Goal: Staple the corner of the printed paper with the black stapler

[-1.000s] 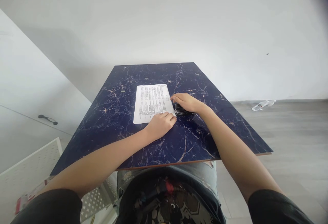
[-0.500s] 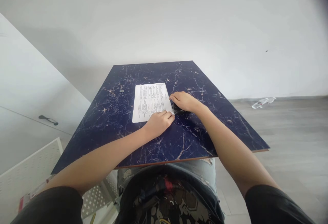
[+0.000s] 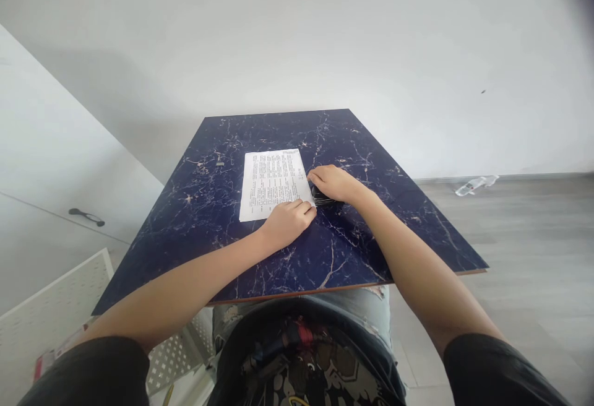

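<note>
Tabletop (image 3: 264, 130) higher in view, wall (image 3: 297, 41) behind

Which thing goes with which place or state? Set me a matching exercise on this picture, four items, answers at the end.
Things:
1. left hand
2. right hand
3. printed paper
4. clear plastic object

Places or states:
A. over a black object
B. on the floor near the wall
C. at the paper's near right corner
D. white, flat on the blue tabletop

Pairs: 1-C, 2-A, 3-D, 4-B
</note>
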Motion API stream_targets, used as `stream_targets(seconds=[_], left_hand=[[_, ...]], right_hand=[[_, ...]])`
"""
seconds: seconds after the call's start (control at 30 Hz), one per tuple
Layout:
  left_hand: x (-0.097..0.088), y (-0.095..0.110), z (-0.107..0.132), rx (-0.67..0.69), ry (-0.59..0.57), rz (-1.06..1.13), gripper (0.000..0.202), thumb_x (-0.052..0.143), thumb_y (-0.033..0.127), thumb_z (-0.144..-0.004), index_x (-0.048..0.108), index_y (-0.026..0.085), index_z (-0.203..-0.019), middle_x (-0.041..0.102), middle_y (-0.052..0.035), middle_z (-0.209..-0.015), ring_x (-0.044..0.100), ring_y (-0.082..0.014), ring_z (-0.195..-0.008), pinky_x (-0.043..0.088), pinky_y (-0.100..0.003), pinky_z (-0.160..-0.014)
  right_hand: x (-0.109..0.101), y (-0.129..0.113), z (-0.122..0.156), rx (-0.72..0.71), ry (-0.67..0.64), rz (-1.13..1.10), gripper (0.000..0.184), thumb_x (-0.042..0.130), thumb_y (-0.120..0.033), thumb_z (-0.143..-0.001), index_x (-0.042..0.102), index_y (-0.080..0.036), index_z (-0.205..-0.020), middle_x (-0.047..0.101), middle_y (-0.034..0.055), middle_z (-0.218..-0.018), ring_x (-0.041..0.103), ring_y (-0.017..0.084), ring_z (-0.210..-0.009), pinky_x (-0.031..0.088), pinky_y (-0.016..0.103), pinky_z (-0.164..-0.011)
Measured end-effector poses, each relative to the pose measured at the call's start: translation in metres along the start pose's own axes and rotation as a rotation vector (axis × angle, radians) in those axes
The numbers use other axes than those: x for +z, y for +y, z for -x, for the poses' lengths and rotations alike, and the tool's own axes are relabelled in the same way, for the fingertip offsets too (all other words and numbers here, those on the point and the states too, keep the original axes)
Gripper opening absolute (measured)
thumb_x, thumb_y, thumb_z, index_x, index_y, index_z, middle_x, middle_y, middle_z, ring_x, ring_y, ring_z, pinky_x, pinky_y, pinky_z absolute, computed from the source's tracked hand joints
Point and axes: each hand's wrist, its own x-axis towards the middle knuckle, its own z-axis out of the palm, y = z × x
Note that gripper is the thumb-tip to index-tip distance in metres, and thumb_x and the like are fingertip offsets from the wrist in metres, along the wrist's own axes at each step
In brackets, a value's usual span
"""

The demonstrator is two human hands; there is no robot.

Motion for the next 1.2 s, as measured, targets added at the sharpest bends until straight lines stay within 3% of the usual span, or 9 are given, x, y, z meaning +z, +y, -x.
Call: stream_targets(seconds=[0.27, 0.63, 1.2], left_hand=[[0.0016, 0.0, 0.0002, 0.008, 0.019, -0.001, 0.02, 0.054, 0.003, -0.097, 0.07, 0.011, -0.104, 0.072, -0.0069, -0.09, 0.066, -0.0174, -0.075, 0.047, -0.028, -0.056], [0.0017, 0.0005, -0.0002, 0.01, 0.059, 0.006, 0.019, 0.054, 0.003, -0.097, 0.071, 0.01, -0.104, 0.072, -0.0061, -0.089, 0.066, -0.0175, -0.075, 0.047, -0.029, -0.055], [0.0017, 0.001, -0.0001, -0.005, 0.019, 0.02, 0.021, 0.052, 0.003, -0.098, 0.07, 0.011, -0.105, 0.072, -0.0074, -0.089, 0.067, -0.0171, -0.075, 0.048, -0.028, -0.056]], right_hand=[[0.0, -0.0042, -0.0002, 0.032, -0.009, 0.072, 0.037, 0.036, -0.03, -0.104, 0.064, -0.02, -0.082, 0.072, 0.0094, -0.093, 0.062, 0.022, -0.084, 0.037, 0.033, -0.073], [0.0001, -0.0046, -0.0011, 0.043, -0.031, 0.089, 0.038, 0.036, -0.03, -0.104, 0.067, -0.02, -0.084, 0.073, 0.0092, -0.094, 0.063, 0.021, -0.085, 0.037, 0.031, -0.074], [0.0012, -0.0038, -0.0014, 0.037, -0.029, 0.1, 0.038, 0.036, -0.03, -0.105, 0.065, -0.02, -0.081, 0.073, 0.0088, -0.092, 0.062, 0.021, -0.083, 0.037, 0.032, -0.074]])
